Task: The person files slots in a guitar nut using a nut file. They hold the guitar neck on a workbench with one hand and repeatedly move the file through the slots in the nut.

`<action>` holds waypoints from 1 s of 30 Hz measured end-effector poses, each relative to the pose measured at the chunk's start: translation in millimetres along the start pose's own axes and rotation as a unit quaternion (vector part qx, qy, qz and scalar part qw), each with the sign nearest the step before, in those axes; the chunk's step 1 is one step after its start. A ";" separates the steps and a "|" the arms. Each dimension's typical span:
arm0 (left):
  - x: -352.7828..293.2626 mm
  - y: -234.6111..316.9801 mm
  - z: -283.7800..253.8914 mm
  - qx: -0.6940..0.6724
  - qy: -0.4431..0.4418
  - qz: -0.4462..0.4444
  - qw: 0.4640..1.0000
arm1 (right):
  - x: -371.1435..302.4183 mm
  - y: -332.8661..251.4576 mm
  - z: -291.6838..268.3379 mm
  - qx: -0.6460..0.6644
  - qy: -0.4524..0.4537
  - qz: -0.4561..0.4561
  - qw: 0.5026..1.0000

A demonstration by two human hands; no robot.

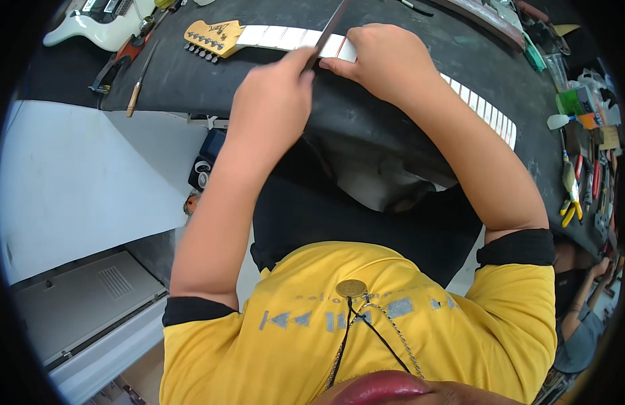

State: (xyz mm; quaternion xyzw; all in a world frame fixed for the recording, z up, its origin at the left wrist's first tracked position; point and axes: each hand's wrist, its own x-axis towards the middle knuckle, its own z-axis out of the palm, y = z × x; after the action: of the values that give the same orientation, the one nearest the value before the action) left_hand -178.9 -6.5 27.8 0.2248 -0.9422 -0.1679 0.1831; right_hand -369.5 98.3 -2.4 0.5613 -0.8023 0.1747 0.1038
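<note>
A guitar neck [275, 36] lies across the dark bench, its fretboard covered in white strips with the fret lines showing between them. Its pale wooden headstock [213, 39], with a row of tuners, points left. My left hand [272, 94] is closed around a long, flat, dark file [331, 27], which slants across the neck. Close beside it, my right hand [390, 61] grips the neck, with the thumb at the near edge and the fingers over the top. A reddish fret line shows between my hands. My right forearm hides part of the neck.
A white guitar body [113, 30], a red and black clamp [127, 52] and a thin wooden-handled tool [134, 98] lie at left. Yellow-handled pliers [571, 202], a white bottle [559, 121] and several tools line the right. Another person [582, 331] is at far right.
</note>
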 end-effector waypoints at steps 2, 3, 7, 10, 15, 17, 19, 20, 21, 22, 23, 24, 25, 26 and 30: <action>-46.9 -5.9 -7.2 -0.041 0.004 0.001 0.999 | -4.3 7.4 4.4 -0.006 0.028 -0.003 1.000; -78.7 -11.6 -13.0 -0.064 0.001 0.000 0.998 | -5.1 7.6 5.9 -0.007 0.027 0.002 1.000; -175.9 -19.7 -32.2 -0.047 -0.004 -0.027 0.999 | 1.3 -3.6 5.1 -0.024 -0.029 0.017 0.999; -172.1 -17.1 -34.0 -0.057 0.012 -0.039 0.998 | -1.3 -2.6 0.5 -0.010 -0.030 0.020 0.999; -148.4 -19.4 -32.5 -0.103 0.013 -0.056 0.993 | -2.8 1.1 0.1 0.003 -0.009 0.016 1.000; -147.5 -20.7 -27.5 -0.114 0.008 -0.055 0.992 | -3.3 0.3 1.6 0.001 -0.014 0.025 1.000; -131.5 -22.1 -21.9 -0.120 0.010 -0.041 0.992 | -3.6 0.8 7.2 -0.001 0.005 0.015 1.000; -124.6 -24.0 -18.7 -0.121 0.012 -0.038 0.992 | -2.6 0.0 11.1 0.001 0.020 0.000 1.000; -103.2 -26.3 -13.1 -0.101 0.032 -0.002 0.994 | -1.7 -1.8 12.1 0.006 0.025 -0.004 1.000; -79.9 -24.2 -9.8 -0.080 0.051 0.034 0.995 | -2.4 -1.5 6.7 0.005 0.024 -0.004 1.000; -48.9 -12.5 -10.2 -0.063 0.027 0.017 0.998 | -1.9 -1.0 2.8 0.001 0.009 0.002 1.000; -17.7 -1.3 -10.4 -0.040 0.007 0.000 0.999 | 0.6 -2.7 0.6 0.000 -0.003 0.004 1.000; 4.5 -2.4 -4.5 -0.028 0.009 -0.012 1.000 | 3.1 -8.5 0.2 0.006 -0.003 -0.002 1.000; 20.7 -2.0 3.2 -0.021 0.008 -0.017 1.000 | 4.0 -5.5 0.2 0.006 -0.009 0.002 1.000; -42.5 -0.9 -10.9 -0.037 -0.002 0.004 0.999 | -2.9 6.6 3.2 0.012 -0.008 0.017 1.000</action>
State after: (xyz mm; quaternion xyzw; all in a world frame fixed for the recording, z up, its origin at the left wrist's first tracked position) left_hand -138.6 10.8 25.5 0.2140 -0.9364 -0.2028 0.1902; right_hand -374.5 101.5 -7.5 0.5497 -0.8106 0.1819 0.0876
